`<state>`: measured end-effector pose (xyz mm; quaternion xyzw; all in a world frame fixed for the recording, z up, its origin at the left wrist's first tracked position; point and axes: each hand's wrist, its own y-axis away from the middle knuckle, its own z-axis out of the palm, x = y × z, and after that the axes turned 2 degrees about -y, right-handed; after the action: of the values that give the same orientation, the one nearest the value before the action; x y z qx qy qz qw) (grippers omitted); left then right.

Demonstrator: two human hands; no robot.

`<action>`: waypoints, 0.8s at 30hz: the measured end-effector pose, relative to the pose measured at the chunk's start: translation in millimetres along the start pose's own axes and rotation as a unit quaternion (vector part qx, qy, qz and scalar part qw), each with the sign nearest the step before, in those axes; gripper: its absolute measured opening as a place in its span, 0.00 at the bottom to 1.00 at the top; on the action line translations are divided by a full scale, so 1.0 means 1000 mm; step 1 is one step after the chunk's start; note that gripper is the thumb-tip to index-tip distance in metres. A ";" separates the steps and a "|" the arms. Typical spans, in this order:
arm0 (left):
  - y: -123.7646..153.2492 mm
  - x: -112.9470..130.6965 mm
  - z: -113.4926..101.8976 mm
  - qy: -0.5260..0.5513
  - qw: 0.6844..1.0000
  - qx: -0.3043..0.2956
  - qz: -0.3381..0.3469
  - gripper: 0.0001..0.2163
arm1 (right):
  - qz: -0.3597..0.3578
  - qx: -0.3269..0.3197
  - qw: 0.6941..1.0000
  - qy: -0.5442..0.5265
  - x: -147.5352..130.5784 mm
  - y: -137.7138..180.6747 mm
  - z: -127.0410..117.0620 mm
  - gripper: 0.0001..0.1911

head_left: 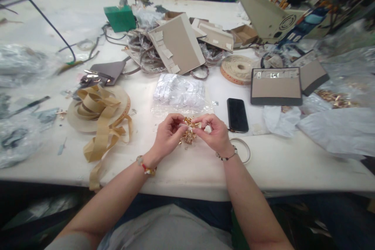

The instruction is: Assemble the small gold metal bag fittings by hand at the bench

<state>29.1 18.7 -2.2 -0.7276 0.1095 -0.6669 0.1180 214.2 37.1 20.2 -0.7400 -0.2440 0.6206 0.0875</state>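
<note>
My left hand (170, 133) and my right hand (213, 132) meet at the middle of the table's near side, fingertips pinched close together. A small pale piece shows between them, too small to name; the fingers of both hands are closed on it. Right beneath and behind the fingertips lies a little heap of gold-coloured metal fittings (188, 137), partly covered by my hands. Just beyond stands a clear plastic bag (180, 91) filled with white pieces. A roll of tape (248, 152) lies beside my right wrist.
A black phone (237, 115) lies to the right, below a grey-brown flat panel (275, 86). On the left a tan ribbon (101, 136) spills off a reel. Farther back are a cardboard-coloured panel (178, 45), a green box (120, 18) and a beige machine (263, 13).
</note>
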 end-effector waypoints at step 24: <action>0.000 0.012 -0.001 -0.209 0.965 0.038 0.152 0.06 | -0.039 0.008 0.999 -0.007 0.003 0.002 -0.001 0.15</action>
<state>29.2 15.2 9.1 -0.8204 0.1662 -0.4784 0.2656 215.9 37.4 16.7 -0.7251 -0.2685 0.6234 0.1163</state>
